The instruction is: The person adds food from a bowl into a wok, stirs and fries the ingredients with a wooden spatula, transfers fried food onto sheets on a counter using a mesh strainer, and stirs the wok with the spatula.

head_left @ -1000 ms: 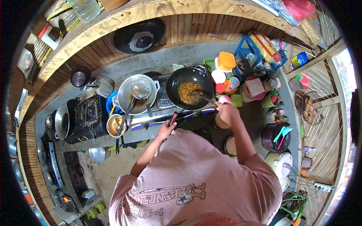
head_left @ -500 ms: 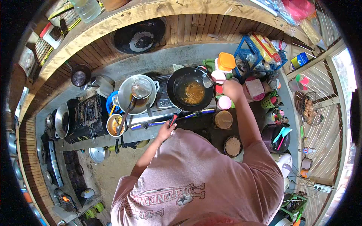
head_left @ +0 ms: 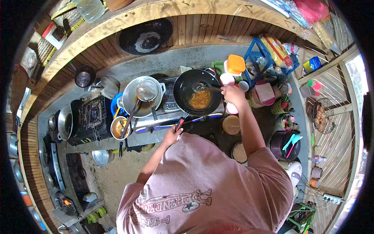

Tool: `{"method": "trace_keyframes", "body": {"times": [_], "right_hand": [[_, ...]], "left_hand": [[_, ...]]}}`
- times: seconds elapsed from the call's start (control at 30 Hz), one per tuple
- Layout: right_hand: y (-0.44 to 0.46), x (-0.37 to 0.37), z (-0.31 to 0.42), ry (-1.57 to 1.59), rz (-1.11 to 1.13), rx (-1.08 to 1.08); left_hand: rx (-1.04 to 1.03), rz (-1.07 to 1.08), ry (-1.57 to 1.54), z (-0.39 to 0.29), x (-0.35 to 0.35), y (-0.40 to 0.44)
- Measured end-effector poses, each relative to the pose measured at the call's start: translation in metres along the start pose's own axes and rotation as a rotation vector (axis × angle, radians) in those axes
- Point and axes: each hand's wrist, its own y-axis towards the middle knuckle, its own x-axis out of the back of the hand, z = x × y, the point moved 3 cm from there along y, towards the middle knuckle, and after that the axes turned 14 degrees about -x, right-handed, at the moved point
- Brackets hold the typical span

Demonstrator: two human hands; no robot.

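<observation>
A black wok (head_left: 183, 90) rests on the gas stove (head_left: 170, 102), with a brownish, saucy food (head_left: 200, 100) in its bottom. My left hand (head_left: 171, 135) is closed round the wok's red and black handle (head_left: 179, 124). In my right hand (head_left: 233, 96) is the handle of a spatula (head_left: 213, 88), whose blade reaches into the wok at the far edge of the food. Steam or glare blurs the blade. Left of the wok stands a large metal pot (head_left: 134, 89) with a strainer (head_left: 147, 91) across it.
A small saucepan (head_left: 114, 128) of orange food sits at the counter's front edge. Right of the wok are an orange-lidded container (head_left: 236, 64), a pink-lidded tub (head_left: 227, 79) and a round brown-lidded container (head_left: 231, 124). A blue rack (head_left: 256, 58) stands at the back right.
My right hand has moved left, bringing the spatula from the wok's right rim down into the food. My left hand keeps its hold on the handle. The view has shifted slightly.
</observation>
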Motion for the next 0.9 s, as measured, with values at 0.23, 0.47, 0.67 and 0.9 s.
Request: {"method": "trace_keyframes", "body": {"times": [0.23, 0.47, 0.67, 0.9], "right_hand": [[0.019, -0.008, 0.007, -0.003, 0.008, -0.020], [0.014, 0.016, 0.001, -0.039, -0.067, 0.096], [0.085, 0.047, -0.017, -0.352, -0.120, 0.078], [0.086, 0.074, -0.024, -0.560, 0.205, 0.022]], "left_hand": [[-0.081, -0.038, -0.011, 0.006, -0.008, 0.002], [0.016, -0.016, -0.028, 0.006, -0.012, 0.010], [-0.012, -0.022, -0.049, -0.004, -0.008, 0.014], [-0.014, -0.019, -0.046, 0.000, -0.014, 0.017]]}}
